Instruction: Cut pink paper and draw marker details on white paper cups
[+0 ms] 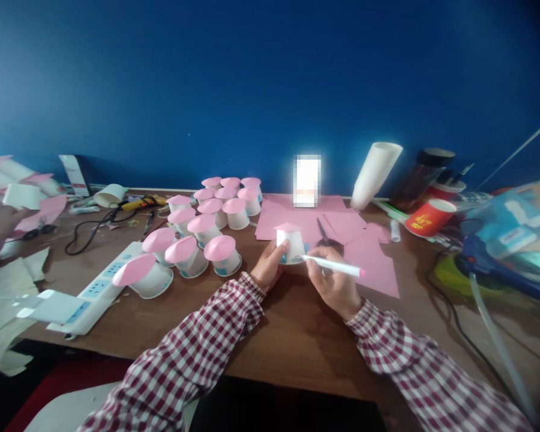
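My left hand [269, 264] is closed around the side of a white paper cup [292, 245], which is upside down and topped with a pink paper cone. In my right hand [335, 285] is a white marker pen [335, 265] with a pink end that points right. The pen's tip meets or nearly meets the cup near its lower rim; contact is hard to make out. Behind the right hand, scissors [330, 240] lie on pink paper [378, 270]. Left of my left hand stand several similar upturned cups [222, 255] with pink tops, in rows.
A power strip [101, 288] with a white plug lies at the left. A yellow-handled tool [139, 203] with a black cord is behind it. Stacked white cups [375, 174] lean near the blue wall, beside a red cup [432, 217]. A bright, blurred-out screen [306, 180] stands at the back.
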Tool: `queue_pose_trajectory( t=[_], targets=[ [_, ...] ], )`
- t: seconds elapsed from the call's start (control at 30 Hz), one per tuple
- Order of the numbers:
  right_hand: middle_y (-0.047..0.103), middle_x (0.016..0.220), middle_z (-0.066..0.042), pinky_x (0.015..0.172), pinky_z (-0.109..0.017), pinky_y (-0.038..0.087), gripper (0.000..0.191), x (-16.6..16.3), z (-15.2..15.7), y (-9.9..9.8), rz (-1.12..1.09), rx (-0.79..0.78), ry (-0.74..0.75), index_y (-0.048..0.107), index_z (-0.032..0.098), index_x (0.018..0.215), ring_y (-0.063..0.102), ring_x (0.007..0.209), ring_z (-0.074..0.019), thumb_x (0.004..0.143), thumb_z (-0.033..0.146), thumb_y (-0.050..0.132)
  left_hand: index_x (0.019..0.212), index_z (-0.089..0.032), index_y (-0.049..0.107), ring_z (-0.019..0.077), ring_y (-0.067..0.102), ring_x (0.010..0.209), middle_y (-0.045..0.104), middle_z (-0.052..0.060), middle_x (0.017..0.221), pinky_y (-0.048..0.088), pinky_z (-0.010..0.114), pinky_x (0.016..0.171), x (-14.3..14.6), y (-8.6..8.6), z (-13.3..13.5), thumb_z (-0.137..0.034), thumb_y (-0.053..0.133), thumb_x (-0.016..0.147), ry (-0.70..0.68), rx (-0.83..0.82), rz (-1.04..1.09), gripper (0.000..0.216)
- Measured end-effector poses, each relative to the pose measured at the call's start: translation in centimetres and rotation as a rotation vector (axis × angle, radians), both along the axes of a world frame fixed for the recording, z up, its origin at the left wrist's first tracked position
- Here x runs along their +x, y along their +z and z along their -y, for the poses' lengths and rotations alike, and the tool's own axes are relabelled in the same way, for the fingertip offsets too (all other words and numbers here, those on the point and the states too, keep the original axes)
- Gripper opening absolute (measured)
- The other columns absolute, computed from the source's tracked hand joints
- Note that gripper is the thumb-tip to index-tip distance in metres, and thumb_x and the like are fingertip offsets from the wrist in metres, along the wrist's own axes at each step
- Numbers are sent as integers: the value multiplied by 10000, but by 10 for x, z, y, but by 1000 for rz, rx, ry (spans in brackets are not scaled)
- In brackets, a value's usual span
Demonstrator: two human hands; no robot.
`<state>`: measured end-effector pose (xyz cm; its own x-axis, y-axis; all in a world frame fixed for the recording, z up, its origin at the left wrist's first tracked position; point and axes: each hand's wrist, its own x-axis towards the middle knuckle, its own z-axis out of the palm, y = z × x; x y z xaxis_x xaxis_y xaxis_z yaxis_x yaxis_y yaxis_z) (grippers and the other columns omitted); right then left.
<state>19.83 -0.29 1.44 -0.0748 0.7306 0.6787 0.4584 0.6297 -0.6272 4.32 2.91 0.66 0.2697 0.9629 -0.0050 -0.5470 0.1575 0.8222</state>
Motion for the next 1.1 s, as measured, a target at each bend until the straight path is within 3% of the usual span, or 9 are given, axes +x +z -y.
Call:
queue_pose_trajectory(
  t=[1.1],
  targets=[
    [686,811,-35,679,-301,545,76,0,0,1,28,-6,-6,599,210,903,660,722,-172,930,276,572,1150,-121,641,261,680,1025,728,119,1029,534,384,910,0,1,1,-437,730,800,-3,-9,-7,480]
  ],
)
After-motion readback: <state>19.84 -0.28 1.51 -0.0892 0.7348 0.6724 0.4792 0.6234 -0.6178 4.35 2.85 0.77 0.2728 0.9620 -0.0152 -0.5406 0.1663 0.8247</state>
